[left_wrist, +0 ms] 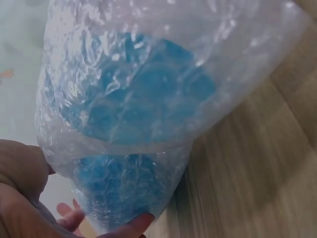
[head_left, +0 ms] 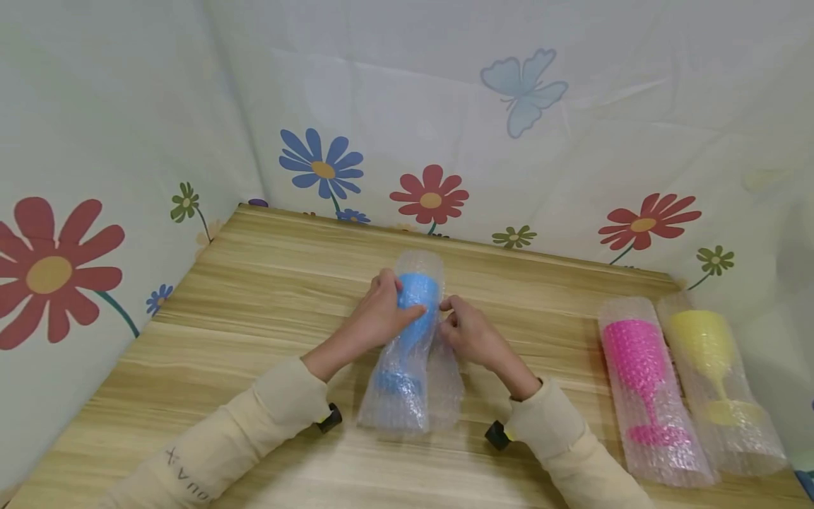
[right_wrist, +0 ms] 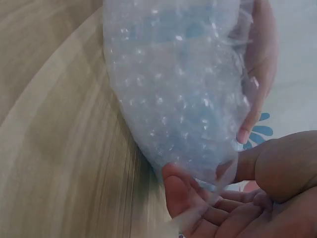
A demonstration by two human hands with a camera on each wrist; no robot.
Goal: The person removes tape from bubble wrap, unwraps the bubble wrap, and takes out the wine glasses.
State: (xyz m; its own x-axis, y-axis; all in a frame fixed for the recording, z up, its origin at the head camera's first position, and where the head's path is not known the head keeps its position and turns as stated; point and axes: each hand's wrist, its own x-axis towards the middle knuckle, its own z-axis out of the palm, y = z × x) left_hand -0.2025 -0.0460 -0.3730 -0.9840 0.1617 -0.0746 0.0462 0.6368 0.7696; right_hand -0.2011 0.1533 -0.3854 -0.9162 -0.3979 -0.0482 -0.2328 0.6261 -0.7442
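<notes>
A blue goblet (head_left: 418, 288) wrapped in clear bubble wrap (head_left: 448, 389) is at the middle of the wooden table. My left hand (head_left: 381, 311) grips the wrapped cup part from the left, its thumb lying across the front. On the other side, my right hand (head_left: 473, 332) pinches a loose edge of the wrap with thumb and fingers. In the left wrist view the goblet's blue base (left_wrist: 143, 89) shows through the plastic, large and close. From the right wrist, the bubble sheet (right_wrist: 163, 99) hides most of the goblet.
To the right lie a pink goblet (head_left: 636, 350) and a yellow goblet (head_left: 702, 339), each in bubble wrap, side by side. A white cloth (head_left: 381, 92) printed with flowers and a butterfly hangs behind the wooden table (head_left: 254, 297) and along its left side.
</notes>
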